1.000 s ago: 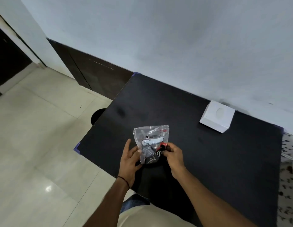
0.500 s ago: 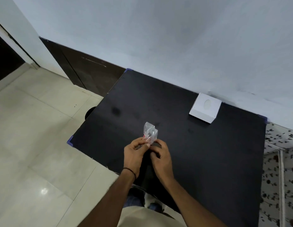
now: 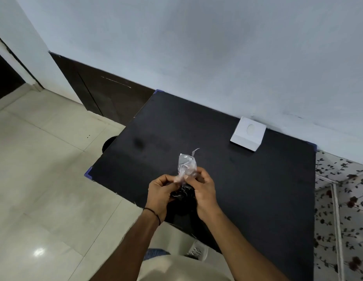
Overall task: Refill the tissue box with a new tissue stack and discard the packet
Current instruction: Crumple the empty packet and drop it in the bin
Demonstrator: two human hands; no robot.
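Centrally, packet (image 3: 187,165): clear crumpled plastic, pinched at its lower end between both hands above the near edge of the counter (image 3: 257,189). Upper part stands up free; a thin torn strip curls off its top. Something dark with pale markings sits under the fingers, below the packet; cannot tell what it is. Left hand (image 3: 161,190): fingers curled closed on packet's left side, dark band on wrist. Right hand (image 3: 203,189): fingers closed on packet's right side. Box (image 3: 248,133): white, oval opening on top, resting on counter's far right, close to the wall (image 3: 217,47), well apart from hands. Tiled floor (image 3: 44,179) at left.
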